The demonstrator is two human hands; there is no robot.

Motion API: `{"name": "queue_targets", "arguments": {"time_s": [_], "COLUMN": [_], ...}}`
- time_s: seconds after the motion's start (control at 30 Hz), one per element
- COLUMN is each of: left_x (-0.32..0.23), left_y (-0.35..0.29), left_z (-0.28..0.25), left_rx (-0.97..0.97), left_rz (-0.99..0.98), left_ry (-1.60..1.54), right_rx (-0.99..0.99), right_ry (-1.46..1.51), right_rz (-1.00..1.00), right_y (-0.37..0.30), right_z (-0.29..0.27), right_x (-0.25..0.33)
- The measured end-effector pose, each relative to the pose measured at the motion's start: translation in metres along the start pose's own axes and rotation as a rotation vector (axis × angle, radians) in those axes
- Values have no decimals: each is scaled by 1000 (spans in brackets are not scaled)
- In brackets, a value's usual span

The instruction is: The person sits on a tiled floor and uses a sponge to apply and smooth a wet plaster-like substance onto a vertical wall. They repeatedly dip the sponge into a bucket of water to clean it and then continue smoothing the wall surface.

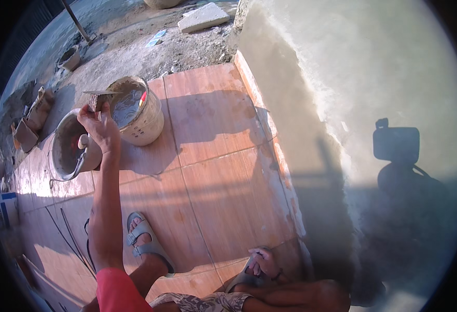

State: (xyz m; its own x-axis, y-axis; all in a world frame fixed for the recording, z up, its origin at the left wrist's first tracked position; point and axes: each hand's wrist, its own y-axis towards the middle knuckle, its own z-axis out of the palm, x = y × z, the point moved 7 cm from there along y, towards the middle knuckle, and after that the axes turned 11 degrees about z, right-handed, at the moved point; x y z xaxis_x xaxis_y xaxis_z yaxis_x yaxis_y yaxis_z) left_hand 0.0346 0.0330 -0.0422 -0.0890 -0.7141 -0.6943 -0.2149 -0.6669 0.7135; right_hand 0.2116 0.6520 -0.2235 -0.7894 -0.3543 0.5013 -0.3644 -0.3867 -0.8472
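Note:
My left hand [99, 126] is raised over the gap between two buckets, its fingers closed on a small rough brown piece [97, 102]. A thin, grey, flat edge [102, 92] runs across the top of that piece; I cannot tell whether the two are one thing. Just right of the hand stands a pale, dirty bucket [151, 126] holding greyish liquid, with a red and yellow thing [143, 98] at its inner rim. Beneath my left wrist is a second bucket [62, 138] with a wire handle. My right hand [264, 261] rests low beside my right foot, fingers curled, nothing visible in them.
Orange-brown floor tiles [223, 177] run along a grey plastered wall [301, 114] with a tile skirting. Beyond lies rough ground with a white slab [203, 18] and a small bucket [70, 59]. Torn brown bags [35, 115] are at left; dark cables [72, 239] lie near my left foot.

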Motion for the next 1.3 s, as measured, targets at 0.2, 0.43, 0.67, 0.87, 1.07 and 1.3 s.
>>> {"name": "queue_targets", "arguments": {"time_s": [0.2, 0.43, 0.67, 0.87, 1.07, 1.3], "left_x": [-77, -175, -237, -298, -253, -281], "left_y": [-52, -238, -216, -262, -236, -290], "left_z": [98, 215, 280, 257, 287, 258], "left_rx": [-193, 141, 379, 402, 388, 435], "left_rz": [-595, -1229, -751, -436, -673, -506], "left_ry": [-1032, -1031, -653, -580, -544, -574], "right_rx": [-20, -47, -70, -89, -83, -88], "right_ry": [0, 82, 86, 99, 68, 7], "right_rz": [38, 94, 93, 68, 58, 65], "right_y": [0, -3, -3, -4, -4, -1], "right_z": [-2, -7, -9, -10, -8, -11], "right_x": [-1, -8, -18, -12, -7, 3]}}
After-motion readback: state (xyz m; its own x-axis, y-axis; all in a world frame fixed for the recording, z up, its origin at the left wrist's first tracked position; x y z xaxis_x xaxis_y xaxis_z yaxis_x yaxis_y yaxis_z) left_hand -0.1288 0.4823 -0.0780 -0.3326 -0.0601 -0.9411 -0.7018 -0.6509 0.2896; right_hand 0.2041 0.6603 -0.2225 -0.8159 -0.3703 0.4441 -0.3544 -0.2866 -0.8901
